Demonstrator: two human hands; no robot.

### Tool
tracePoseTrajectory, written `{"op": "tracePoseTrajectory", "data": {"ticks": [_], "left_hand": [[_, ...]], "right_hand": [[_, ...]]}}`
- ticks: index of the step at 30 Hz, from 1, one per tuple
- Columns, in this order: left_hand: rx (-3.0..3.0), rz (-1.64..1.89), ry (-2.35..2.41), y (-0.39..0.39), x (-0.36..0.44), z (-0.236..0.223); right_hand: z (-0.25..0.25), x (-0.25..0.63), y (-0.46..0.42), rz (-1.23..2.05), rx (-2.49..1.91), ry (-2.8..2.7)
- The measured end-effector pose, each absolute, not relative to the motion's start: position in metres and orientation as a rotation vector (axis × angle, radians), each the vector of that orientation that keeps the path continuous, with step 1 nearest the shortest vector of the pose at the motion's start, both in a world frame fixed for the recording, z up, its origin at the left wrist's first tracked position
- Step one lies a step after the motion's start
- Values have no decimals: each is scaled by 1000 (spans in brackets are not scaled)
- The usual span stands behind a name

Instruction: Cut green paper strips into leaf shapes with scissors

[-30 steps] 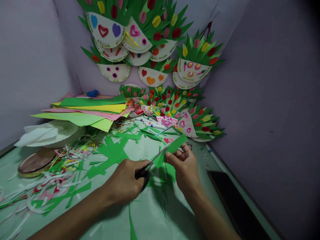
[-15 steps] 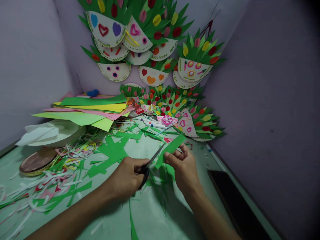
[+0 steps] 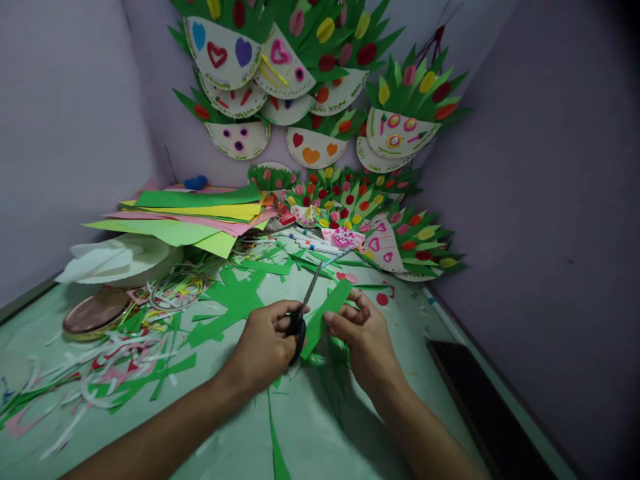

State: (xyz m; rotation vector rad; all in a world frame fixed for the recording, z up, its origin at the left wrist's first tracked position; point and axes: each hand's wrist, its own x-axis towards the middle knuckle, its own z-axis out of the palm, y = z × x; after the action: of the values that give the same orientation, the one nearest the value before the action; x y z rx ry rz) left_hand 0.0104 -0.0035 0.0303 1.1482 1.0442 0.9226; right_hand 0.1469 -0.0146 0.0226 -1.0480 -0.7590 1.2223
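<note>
My left hand point(image 3: 267, 341) is closed round the black handles of a pair of scissors point(image 3: 312, 291), whose blades point up and away and look closed together. Between thumb and fingers, my right hand point(image 3: 367, 337) pinches a green paper strip point(image 3: 327, 317). The strip slants just right of the scissors; whether the two touch I cannot tell. Under both hands, green paper scraps lie on the pale green tabletop point(image 3: 240, 437), partly in shadow. A larger cut green paper piece point(image 3: 233, 300) lies to the left of the scissors.
Coloured paper sheets point(image 3: 200, 212) are stacked at the back left, near paper plates point(image 3: 135, 260) and a round lid point(image 3: 97, 312). Markers point(image 3: 317, 245) lie at the back. A dark phone-like slab point(image 3: 485, 407) rests along the right edge. Decorated half-plates point(image 3: 225, 53) hang on the wall.
The scissors have turned more upright and their tips have come away from the strip. My right hand has shifted the strip slightly left and down. The camera view has moved a little.
</note>
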Motion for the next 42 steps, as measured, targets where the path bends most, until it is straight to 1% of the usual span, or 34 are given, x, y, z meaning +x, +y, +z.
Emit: {"op": "tracePoseTrajectory", "data": {"ticks": [4,10,14,29,42], "left_hand": [[1240,843,1014,-2,8,24],[1750,710,1044,1,-2,14],[1884,649,1085,0,-5,10],[1806,715,1035,-6,0,23],[1778,693,969,-5,0,25]], "right_hand": [[26,156,-10,1172,-1019,-688],[31,168,-6,1095,-1014,-658],[32,169,-6,1093,-1004,-653],[30,167,-8,1102,-985,-648],[30,167,-7,1095,-1007,-646]]}}
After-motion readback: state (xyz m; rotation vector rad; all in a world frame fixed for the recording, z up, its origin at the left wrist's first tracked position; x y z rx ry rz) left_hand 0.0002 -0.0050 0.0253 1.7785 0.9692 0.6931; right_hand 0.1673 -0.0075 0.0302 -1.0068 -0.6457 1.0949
